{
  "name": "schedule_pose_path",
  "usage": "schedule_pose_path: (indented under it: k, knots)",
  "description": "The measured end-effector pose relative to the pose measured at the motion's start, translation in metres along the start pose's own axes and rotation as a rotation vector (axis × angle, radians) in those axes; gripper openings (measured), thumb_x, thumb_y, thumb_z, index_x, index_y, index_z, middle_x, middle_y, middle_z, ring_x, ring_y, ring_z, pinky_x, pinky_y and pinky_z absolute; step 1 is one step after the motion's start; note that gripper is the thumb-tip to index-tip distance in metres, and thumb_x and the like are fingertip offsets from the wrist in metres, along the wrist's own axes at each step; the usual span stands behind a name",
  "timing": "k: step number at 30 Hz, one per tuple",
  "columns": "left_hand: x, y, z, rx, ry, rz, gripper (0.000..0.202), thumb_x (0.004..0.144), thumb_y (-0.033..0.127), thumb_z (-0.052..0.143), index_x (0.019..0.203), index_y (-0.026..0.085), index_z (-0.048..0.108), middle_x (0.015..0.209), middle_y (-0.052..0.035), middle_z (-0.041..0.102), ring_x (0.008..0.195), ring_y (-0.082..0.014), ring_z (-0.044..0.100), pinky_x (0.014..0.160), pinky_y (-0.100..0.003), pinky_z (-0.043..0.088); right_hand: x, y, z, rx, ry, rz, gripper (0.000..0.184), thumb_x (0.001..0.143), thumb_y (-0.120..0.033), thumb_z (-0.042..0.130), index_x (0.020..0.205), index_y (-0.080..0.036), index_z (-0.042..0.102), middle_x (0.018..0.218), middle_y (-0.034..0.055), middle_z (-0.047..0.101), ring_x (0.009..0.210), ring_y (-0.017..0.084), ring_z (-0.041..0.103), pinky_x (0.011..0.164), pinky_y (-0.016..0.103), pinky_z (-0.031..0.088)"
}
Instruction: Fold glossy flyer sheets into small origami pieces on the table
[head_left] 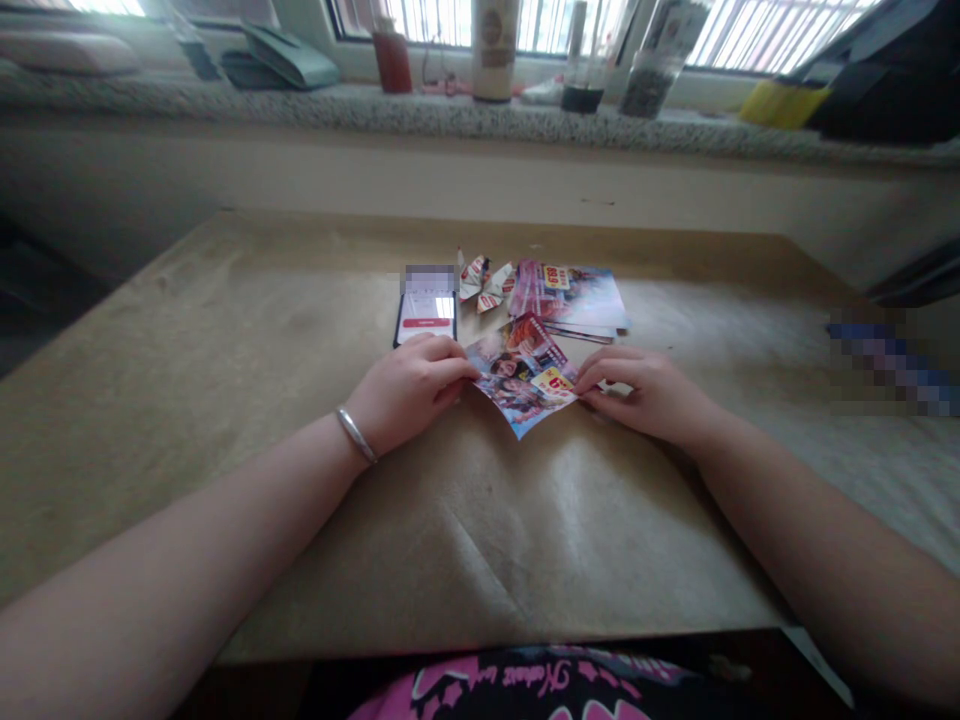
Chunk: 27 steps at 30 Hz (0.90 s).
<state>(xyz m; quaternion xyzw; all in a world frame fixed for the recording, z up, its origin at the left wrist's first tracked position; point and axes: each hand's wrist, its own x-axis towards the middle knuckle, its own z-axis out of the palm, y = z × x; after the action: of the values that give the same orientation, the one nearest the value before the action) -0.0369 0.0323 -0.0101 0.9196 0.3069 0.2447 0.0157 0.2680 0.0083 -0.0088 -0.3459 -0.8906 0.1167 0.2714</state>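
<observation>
A colourful printed paper square (525, 375) lies on the brown paper-covered table (262, 400), turned like a diamond. My left hand (409, 385), with a silver bangle on the wrist, pinches the paper's left corner with closed fingers. My right hand (649, 390) pinches its right corner, fingers pressed together. Behind the paper lie a phone (426, 315) with a lit screen, a folded paper butterfly shape (484, 282) and a stack of printed leaflets (574, 298).
A stone windowsill (450, 115) runs along the back with a red container (393, 58), a pale bottle (495, 48), a dark jar (583, 92), a yellow item (784, 102) and books (277, 60). A blurred object (892, 360) lies at the table's right.
</observation>
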Motion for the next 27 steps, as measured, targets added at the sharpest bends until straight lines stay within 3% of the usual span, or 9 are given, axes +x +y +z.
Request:
schedule_pose_path:
  k: [7, 19, 23, 27]
  knots:
    - [0.000, 0.002, -0.002, 0.014, -0.058, 0.079, 0.023, 0.091, 0.018, 0.048, 0.093, 0.019, 0.070, 0.099, -0.0055, 0.067, 0.091, -0.0163, 0.059, 0.085, -0.031, 0.050, 0.001, -0.009, -0.003, -0.336, -0.111, -0.103, 0.017, 0.088, -0.021, 0.052, 0.081, -0.021, 0.068, 0.089, 0.0055, 0.071, 0.080, 0.017, 0.062, 0.073, 0.030, 0.048]
    - [0.000, 0.005, 0.001, 0.038, -0.156, 0.088, 0.025, 0.091, 0.020, 0.046, 0.104, 0.019, 0.068, 0.106, -0.0068, 0.068, 0.095, -0.0176, 0.061, 0.084, -0.031, 0.052, 0.002, -0.007, -0.003, -0.331, -0.170, -0.108, 0.018, 0.088, -0.024, 0.054, 0.093, -0.021, 0.071, 0.097, 0.0058, 0.072, 0.089, 0.019, 0.065, 0.081, 0.033, 0.051]
    - [0.001, 0.008, -0.001, 0.049, -0.167, 0.138, 0.028, 0.092, 0.022, 0.046, 0.110, 0.020, 0.067, 0.109, -0.0063, 0.068, 0.096, -0.0186, 0.061, 0.085, -0.033, 0.052, 0.001, -0.008, 0.002, -0.324, -0.159, -0.127, 0.023, 0.088, -0.020, 0.052, 0.102, -0.021, 0.069, 0.104, 0.0056, 0.071, 0.093, 0.019, 0.064, 0.083, 0.032, 0.051]
    - [0.002, 0.010, -0.002, 0.011, -0.197, 0.207, 0.029, 0.093, 0.022, 0.045, 0.113, 0.021, 0.066, 0.111, -0.0062, 0.068, 0.101, -0.0181, 0.060, 0.090, -0.033, 0.051, 0.002, -0.009, 0.006, -0.309, -0.159, -0.136, 0.021, 0.089, -0.018, 0.049, 0.097, -0.021, 0.069, 0.102, 0.0049, 0.071, 0.091, 0.018, 0.065, 0.082, 0.031, 0.051]
